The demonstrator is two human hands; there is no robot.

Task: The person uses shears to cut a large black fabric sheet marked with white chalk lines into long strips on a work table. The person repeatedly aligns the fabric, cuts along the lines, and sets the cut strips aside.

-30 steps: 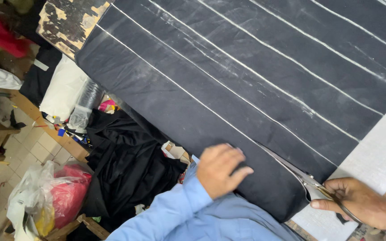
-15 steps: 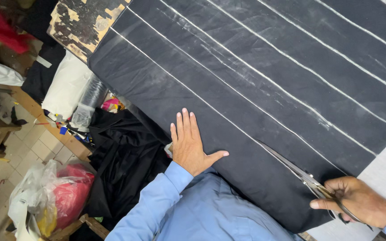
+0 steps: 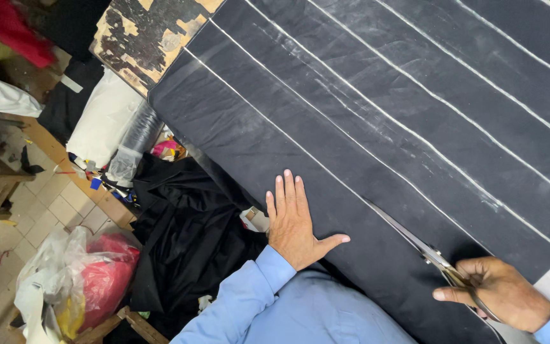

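Left hand (image 3: 295, 223) spread flat on black cloth (image 3: 377, 127), right hand (image 3: 501, 293) gripping scissors (image 3: 415, 245), plastic bag (image 3: 65, 280) holding red bundle (image 3: 106, 280)

We see our left hand (image 3: 296, 226) lying flat, palm down, its four fingers (image 3: 286, 191) straight and pressed side by side, pointing away from us, the thumb spread wide to the right. The wrist runs straight into a light blue sleeve, and the forearm slants down and to the left toward our body. Our right hand (image 3: 501, 293) sits low at the right, curled into a closed grip, knuckles up, the thumb stretched to the left, a blue cuff showing at the wrist.
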